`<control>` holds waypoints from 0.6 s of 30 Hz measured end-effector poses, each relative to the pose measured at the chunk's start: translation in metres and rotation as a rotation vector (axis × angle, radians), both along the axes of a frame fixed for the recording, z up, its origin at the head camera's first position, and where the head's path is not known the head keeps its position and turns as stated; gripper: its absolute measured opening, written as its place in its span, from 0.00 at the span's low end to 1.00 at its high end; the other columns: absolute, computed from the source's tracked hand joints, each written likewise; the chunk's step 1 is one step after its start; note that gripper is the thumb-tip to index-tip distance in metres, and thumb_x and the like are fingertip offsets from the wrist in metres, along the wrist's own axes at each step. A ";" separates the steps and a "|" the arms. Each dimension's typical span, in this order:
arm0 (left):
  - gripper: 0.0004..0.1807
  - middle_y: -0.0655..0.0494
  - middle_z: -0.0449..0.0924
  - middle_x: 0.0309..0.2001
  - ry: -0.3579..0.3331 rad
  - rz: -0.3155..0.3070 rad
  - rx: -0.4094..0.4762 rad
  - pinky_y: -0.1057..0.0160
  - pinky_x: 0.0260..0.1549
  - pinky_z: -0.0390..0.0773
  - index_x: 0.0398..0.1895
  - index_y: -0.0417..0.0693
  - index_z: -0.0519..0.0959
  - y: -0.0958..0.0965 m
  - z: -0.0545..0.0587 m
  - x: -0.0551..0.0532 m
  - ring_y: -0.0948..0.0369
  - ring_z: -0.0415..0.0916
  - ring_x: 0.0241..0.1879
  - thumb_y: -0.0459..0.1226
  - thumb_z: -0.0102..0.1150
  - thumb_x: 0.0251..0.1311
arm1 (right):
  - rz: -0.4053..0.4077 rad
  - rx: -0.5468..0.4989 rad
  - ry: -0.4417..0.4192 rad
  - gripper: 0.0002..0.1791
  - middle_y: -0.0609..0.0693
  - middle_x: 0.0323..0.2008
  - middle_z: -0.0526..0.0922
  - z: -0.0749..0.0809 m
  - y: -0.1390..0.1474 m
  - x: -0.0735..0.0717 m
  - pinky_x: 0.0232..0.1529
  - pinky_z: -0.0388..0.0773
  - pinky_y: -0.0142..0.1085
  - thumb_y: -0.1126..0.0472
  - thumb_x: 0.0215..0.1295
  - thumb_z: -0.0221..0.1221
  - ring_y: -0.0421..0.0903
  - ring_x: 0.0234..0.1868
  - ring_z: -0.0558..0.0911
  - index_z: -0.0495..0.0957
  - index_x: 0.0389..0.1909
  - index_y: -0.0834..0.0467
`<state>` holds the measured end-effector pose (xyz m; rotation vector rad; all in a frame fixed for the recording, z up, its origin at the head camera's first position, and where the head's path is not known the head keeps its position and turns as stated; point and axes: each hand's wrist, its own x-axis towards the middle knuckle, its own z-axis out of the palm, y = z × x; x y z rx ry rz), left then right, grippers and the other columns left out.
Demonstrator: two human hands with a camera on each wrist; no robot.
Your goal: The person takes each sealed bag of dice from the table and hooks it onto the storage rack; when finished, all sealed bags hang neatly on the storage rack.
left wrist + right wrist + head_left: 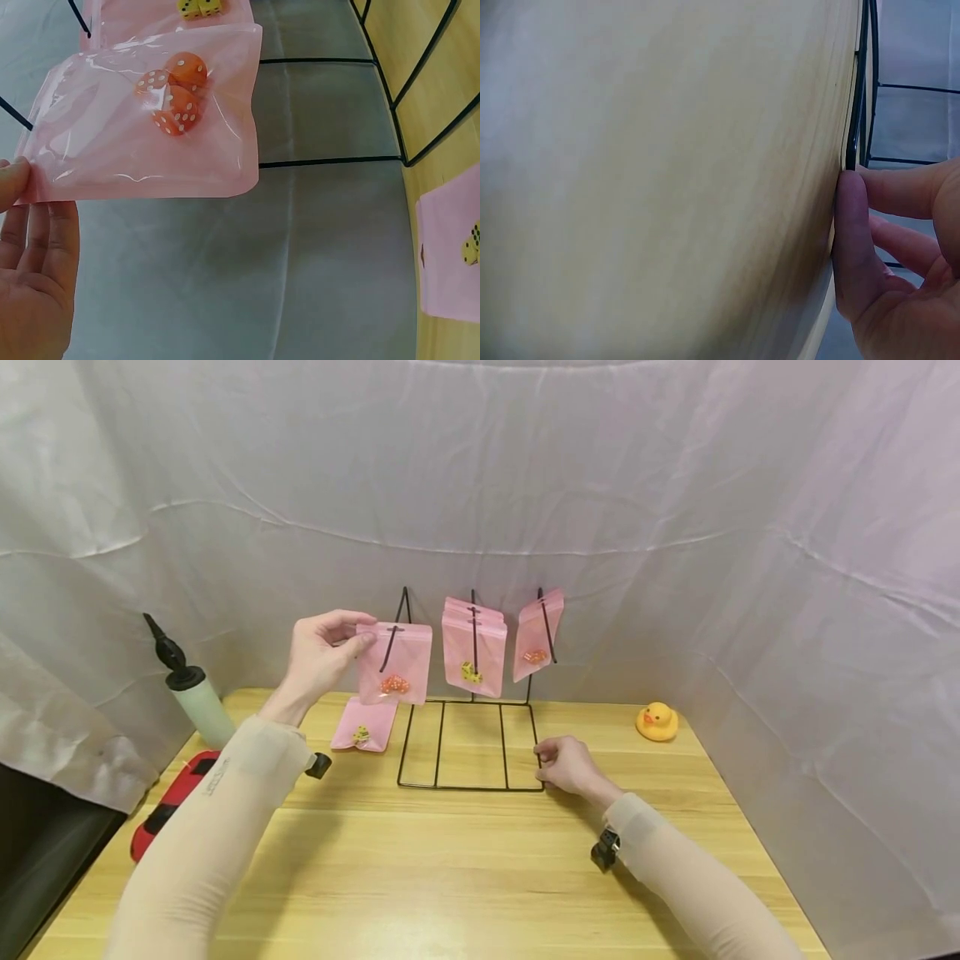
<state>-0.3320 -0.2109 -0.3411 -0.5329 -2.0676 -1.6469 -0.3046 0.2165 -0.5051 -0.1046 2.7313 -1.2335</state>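
My left hand (322,647) pinches the upper left corner of a pink zip bag (375,664) between thumb and fingers. Orange dice (176,90) show through its film. The left prong of a black wire rack (471,789) comes through the bag's slot and slopes down in front of it. At the rack's right front corner, my right hand (572,766) grips the base wire between thumb and fingers. Pink bags with yellow dice (471,672) hang on the middle prong. Another bag with orange dice (536,656) hangs on the right prong.
A pink bag with yellow dice (375,718) lies on the wooden table (465,868) left of the rack. Farther left are a hand pump (201,706) and a red toy car (174,797). A yellow rubber duck (657,722) sits at the right. Grey curtains surround the table.
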 end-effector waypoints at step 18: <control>0.13 0.62 0.95 0.38 -0.086 0.035 0.024 0.74 0.38 0.87 0.56 0.35 0.90 0.004 0.002 -0.019 0.72 0.87 0.34 0.29 0.73 0.71 | -0.008 0.013 0.011 0.25 0.62 0.51 0.89 -0.001 -0.001 0.000 0.38 0.93 0.35 0.74 0.64 0.73 0.49 0.46 0.90 0.87 0.64 0.67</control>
